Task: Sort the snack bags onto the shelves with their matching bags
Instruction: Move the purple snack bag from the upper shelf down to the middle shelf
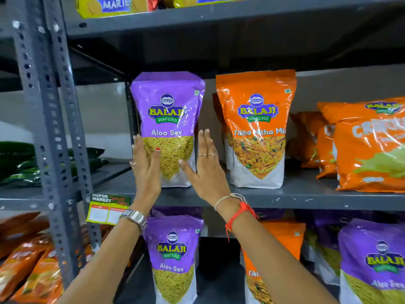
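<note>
A purple Aloo Sev bag (167,119) stands upright at the left end of the middle shelf (306,197). My left hand (145,166) lies flat against the bag's left side, thumb over its front. My right hand (206,166) presses flat on its right side, fingers straight. Right of it stands an orange Tikha Mitha Mix bag (256,128), a small gap between the two. On the shelf below stand another purple Aloo Sev bag (174,257), an orange Tikha Mitha Mix bag (282,238) partly hidden by my right forearm, and a third purple bag (372,260).
Orange crisp bags (368,145) lie at the right of the middle shelf. The grey upright post (50,128) stands to the left, with green bags (19,163) and orange bags (28,264) beyond it. Yellow Marie packs (114,6) sit on the top shelf. A price tag (107,208) hangs on the shelf edge.
</note>
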`<action>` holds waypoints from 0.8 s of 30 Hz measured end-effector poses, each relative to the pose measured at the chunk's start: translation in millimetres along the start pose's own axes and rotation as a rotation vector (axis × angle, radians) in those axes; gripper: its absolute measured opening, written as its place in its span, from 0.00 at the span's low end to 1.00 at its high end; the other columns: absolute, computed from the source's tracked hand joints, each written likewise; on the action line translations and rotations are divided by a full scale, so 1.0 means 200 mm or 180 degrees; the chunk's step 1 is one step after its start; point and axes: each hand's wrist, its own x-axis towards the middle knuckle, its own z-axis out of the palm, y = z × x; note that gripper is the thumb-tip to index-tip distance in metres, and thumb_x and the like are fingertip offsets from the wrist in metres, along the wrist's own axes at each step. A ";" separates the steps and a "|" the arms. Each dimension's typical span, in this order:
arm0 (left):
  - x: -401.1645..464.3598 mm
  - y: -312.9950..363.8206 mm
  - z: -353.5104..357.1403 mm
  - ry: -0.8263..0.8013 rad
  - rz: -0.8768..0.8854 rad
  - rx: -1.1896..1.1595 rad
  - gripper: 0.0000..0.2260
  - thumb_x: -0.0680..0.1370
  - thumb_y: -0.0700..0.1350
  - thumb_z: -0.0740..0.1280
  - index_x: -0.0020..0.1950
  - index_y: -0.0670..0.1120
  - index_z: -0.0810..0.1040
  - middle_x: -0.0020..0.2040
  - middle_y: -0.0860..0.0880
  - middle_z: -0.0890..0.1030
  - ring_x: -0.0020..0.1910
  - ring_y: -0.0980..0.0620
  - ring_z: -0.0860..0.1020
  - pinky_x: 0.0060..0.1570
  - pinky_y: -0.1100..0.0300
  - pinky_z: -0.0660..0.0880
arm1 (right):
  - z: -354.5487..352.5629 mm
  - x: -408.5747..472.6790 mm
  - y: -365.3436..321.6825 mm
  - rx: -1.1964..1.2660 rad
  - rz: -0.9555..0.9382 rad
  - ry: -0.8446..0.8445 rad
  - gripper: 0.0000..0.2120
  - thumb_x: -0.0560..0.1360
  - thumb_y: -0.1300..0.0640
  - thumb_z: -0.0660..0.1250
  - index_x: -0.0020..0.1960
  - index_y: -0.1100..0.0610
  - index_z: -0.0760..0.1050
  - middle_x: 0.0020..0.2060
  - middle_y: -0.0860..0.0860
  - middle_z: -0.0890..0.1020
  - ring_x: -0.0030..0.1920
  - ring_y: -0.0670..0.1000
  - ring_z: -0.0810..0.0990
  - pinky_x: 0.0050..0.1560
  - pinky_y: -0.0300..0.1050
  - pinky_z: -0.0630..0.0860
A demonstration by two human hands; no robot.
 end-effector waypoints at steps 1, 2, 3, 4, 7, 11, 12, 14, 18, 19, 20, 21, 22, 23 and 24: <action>0.01 -0.01 -0.01 0.0036 -0.0175 -0.0220 0.29 0.78 0.53 0.56 0.76 0.50 0.48 0.75 0.59 0.50 0.76 0.56 0.49 0.77 0.47 0.47 | 0.04 0.02 0.01 0.0097 0.0037 -0.0077 0.40 0.78 0.45 0.63 0.78 0.58 0.43 0.80 0.57 0.46 0.80 0.56 0.46 0.78 0.44 0.43; 0.03 0.00 -0.02 -0.0003 -0.0372 -0.0400 0.29 0.79 0.51 0.57 0.76 0.50 0.48 0.76 0.56 0.50 0.76 0.56 0.51 0.76 0.49 0.49 | 0.06 0.04 0.01 0.0162 0.0139 -0.0179 0.41 0.78 0.45 0.64 0.78 0.58 0.42 0.80 0.57 0.46 0.80 0.57 0.47 0.79 0.48 0.46; 0.04 0.00 -0.03 -0.0072 -0.0534 -0.0551 0.28 0.80 0.49 0.57 0.76 0.50 0.47 0.77 0.54 0.51 0.75 0.57 0.54 0.76 0.53 0.52 | 0.10 0.05 0.02 0.0234 0.0294 -0.0295 0.43 0.77 0.45 0.65 0.78 0.58 0.41 0.80 0.57 0.47 0.80 0.58 0.48 0.79 0.51 0.49; 0.04 0.00 -0.04 -0.0163 -0.0673 -0.0687 0.27 0.80 0.48 0.57 0.76 0.49 0.47 0.76 0.54 0.54 0.73 0.58 0.58 0.74 0.58 0.54 | 0.13 0.06 0.01 0.0343 0.0433 -0.0388 0.44 0.76 0.45 0.66 0.78 0.58 0.41 0.80 0.58 0.48 0.79 0.59 0.50 0.79 0.53 0.53; 0.06 -0.01 -0.03 -0.0375 -0.0801 -0.0784 0.25 0.80 0.45 0.56 0.75 0.49 0.52 0.74 0.53 0.61 0.66 0.57 0.65 0.65 0.62 0.62 | 0.19 0.08 0.03 0.0619 0.0662 -0.0373 0.49 0.73 0.45 0.70 0.78 0.57 0.40 0.80 0.57 0.51 0.78 0.60 0.56 0.75 0.57 0.62; 0.10 -0.03 -0.03 -0.0288 -0.0889 -0.0785 0.23 0.79 0.40 0.57 0.74 0.45 0.56 0.72 0.43 0.67 0.63 0.51 0.70 0.58 0.62 0.70 | 0.22 0.10 0.03 0.0751 0.0729 -0.0381 0.54 0.69 0.47 0.76 0.78 0.57 0.40 0.77 0.59 0.57 0.75 0.61 0.63 0.72 0.59 0.67; 0.09 -0.01 -0.03 -0.0304 -0.0903 -0.0781 0.23 0.79 0.39 0.57 0.74 0.44 0.57 0.71 0.42 0.68 0.62 0.52 0.70 0.53 0.67 0.72 | 0.22 0.10 0.03 0.0777 0.0742 -0.0381 0.55 0.68 0.48 0.76 0.78 0.57 0.41 0.77 0.60 0.59 0.74 0.61 0.64 0.71 0.59 0.68; 0.07 0.01 -0.03 -0.0338 -0.0883 -0.0792 0.23 0.78 0.37 0.58 0.73 0.43 0.58 0.70 0.41 0.70 0.59 0.51 0.72 0.46 0.71 0.74 | 0.22 0.10 0.05 0.0863 0.0746 -0.0340 0.53 0.67 0.48 0.77 0.77 0.56 0.44 0.74 0.59 0.64 0.72 0.61 0.68 0.69 0.60 0.69; -0.01 0.10 -0.06 -0.0426 -0.0679 -0.0848 0.26 0.75 0.32 0.62 0.72 0.40 0.59 0.62 0.44 0.72 0.50 0.58 0.75 0.46 0.73 0.76 | 0.16 0.07 0.04 0.1083 0.0753 -0.0349 0.53 0.63 0.46 0.78 0.76 0.54 0.48 0.70 0.58 0.70 0.70 0.58 0.71 0.68 0.60 0.71; -0.03 0.12 -0.07 -0.0468 -0.0608 -0.0826 0.27 0.74 0.31 0.62 0.72 0.39 0.59 0.61 0.45 0.72 0.50 0.59 0.75 0.50 0.70 0.76 | 0.13 0.06 0.04 0.1121 0.0712 -0.0347 0.52 0.63 0.46 0.77 0.76 0.53 0.50 0.70 0.57 0.71 0.70 0.57 0.71 0.69 0.59 0.71; -0.07 0.15 -0.08 -0.0506 -0.0550 -0.0826 0.28 0.74 0.30 0.63 0.72 0.40 0.59 0.62 0.45 0.72 0.52 0.57 0.75 0.53 0.68 0.76 | 0.10 0.04 0.03 0.1153 0.0654 -0.0329 0.50 0.63 0.47 0.77 0.76 0.53 0.51 0.70 0.55 0.72 0.70 0.56 0.71 0.69 0.57 0.71; -0.10 0.17 -0.10 -0.0538 -0.0510 -0.0796 0.29 0.73 0.31 0.64 0.72 0.40 0.58 0.63 0.45 0.72 0.54 0.54 0.75 0.53 0.69 0.76 | 0.07 0.01 0.02 0.1190 0.0602 -0.0312 0.49 0.64 0.48 0.78 0.76 0.52 0.52 0.69 0.53 0.73 0.69 0.55 0.72 0.68 0.55 0.71; -0.14 0.19 -0.12 -0.0567 -0.0466 -0.0750 0.30 0.73 0.31 0.65 0.72 0.41 0.58 0.63 0.45 0.72 0.57 0.52 0.75 0.52 0.70 0.76 | 0.04 -0.02 0.01 0.1238 0.0562 -0.0278 0.48 0.64 0.48 0.78 0.75 0.51 0.54 0.68 0.51 0.74 0.68 0.53 0.73 0.67 0.53 0.71; -0.17 0.22 -0.14 -0.0593 -0.0394 -0.0700 0.30 0.73 0.31 0.66 0.72 0.41 0.58 0.63 0.46 0.73 0.57 0.53 0.75 0.50 0.71 0.76 | 0.00 -0.05 -0.01 0.1294 0.0516 -0.0232 0.48 0.63 0.48 0.78 0.75 0.49 0.55 0.67 0.49 0.76 0.67 0.51 0.74 0.67 0.53 0.72; -0.21 0.25 -0.16 -0.0620 -0.0324 -0.0674 0.30 0.72 0.31 0.66 0.72 0.40 0.59 0.61 0.48 0.74 0.55 0.57 0.77 0.47 0.72 0.76 | -0.03 -0.08 -0.03 0.1346 0.0486 -0.0189 0.47 0.63 0.46 0.78 0.74 0.47 0.56 0.66 0.48 0.77 0.66 0.50 0.75 0.67 0.54 0.72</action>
